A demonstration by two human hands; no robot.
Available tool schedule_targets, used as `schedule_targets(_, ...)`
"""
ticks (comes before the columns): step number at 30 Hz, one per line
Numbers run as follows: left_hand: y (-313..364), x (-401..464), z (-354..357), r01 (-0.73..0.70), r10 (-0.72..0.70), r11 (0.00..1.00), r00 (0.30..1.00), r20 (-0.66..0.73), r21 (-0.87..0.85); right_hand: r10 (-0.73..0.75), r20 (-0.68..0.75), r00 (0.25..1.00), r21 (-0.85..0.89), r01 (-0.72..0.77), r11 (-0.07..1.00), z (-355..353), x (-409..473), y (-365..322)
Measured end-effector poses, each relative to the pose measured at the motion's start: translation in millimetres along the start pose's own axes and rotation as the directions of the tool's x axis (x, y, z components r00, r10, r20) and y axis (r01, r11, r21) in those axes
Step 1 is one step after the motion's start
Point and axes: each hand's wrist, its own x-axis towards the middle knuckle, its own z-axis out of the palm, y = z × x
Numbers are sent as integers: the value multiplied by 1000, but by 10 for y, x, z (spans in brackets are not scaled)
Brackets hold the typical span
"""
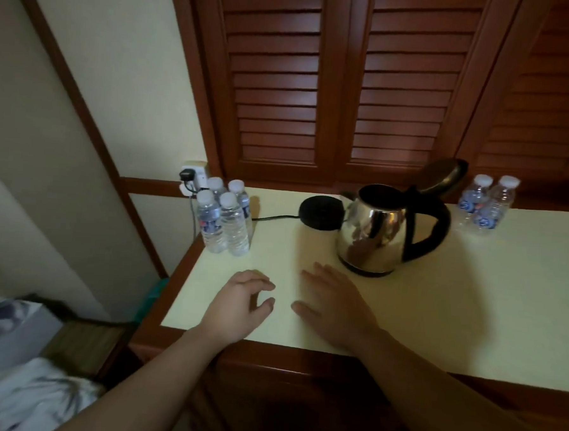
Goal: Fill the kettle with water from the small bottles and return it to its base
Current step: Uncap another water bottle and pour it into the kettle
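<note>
Standing lid-open kettle (373,233), capped bottles (225,217)

Dim indoor light, soft focus, wide-angle bend.
Darkest at lower corners and right edge; faint shadows under hands on the pale worktop (469,307); muted reflections on the steel kettle (374,233); shutters (336,86) leaning outward; blurred bedding (20,382) at lower left.

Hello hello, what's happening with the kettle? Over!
Left hand, right hand empty. Kettle off base, lid open. Path clear.
</note>
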Motion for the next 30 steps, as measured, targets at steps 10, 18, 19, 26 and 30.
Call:
schedule_targets(10, -541, 84, -603, 342, -380, 919, 899, -219, -195, 106, 135, 985, -200, -78, 977, 32, 93, -104)
schedule_targets(18, -577, 447, -828, 365, -440, 875, 873, -211, -316, 125, 136, 983, -184, -99, 978, 44, 86, -91)
schedule_targets(19, -569, 491, -847, 367, -442, 873, 874, -202, -322, 128, 135, 983, -185, -101, 977, 40, 84, -96)
schedule_targets(26, -588, 630, -877, 391, -453, 873, 871, -188, -292, 129, 130, 983, -168, -107, 980, 38, 92, -92)
schedule_targets(30, -572, 542, -883, 401, -467, 867, 860, -205, -296, 124, 117, 985, -157, -105, 982, 37, 84, -94)
